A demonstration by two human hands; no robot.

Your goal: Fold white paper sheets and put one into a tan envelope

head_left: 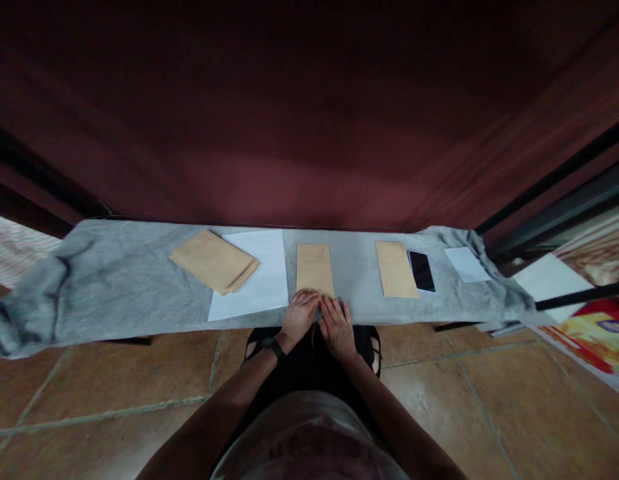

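Note:
A tan paper envelope (pixel 314 267) with small red print near its top lies upright in front of me on the grey cloth. My left hand (pixel 301 315) has its fingers drawn together on the envelope's lower edge, pinching it there. Beside it, my right hand (pixel 338 327) rests with fingers stretched out and slightly apart, fingertips at the lower right corner of the same envelope. Both thumbs are partly hidden. A second tan envelope (pixel 396 270) lies to the right, and a pile of envelopes (pixel 212 260) lies to the left.
White paper (pixel 272 280) lies partly under the pile. A dark-screened phone (pixel 422 272) touches the right envelope, with a smaller white sheet (pixel 466 265) farther right. Grey cloth (pixel 124 280) covers the narrow table. A dark red panel (pixel 299 180) rises behind it.

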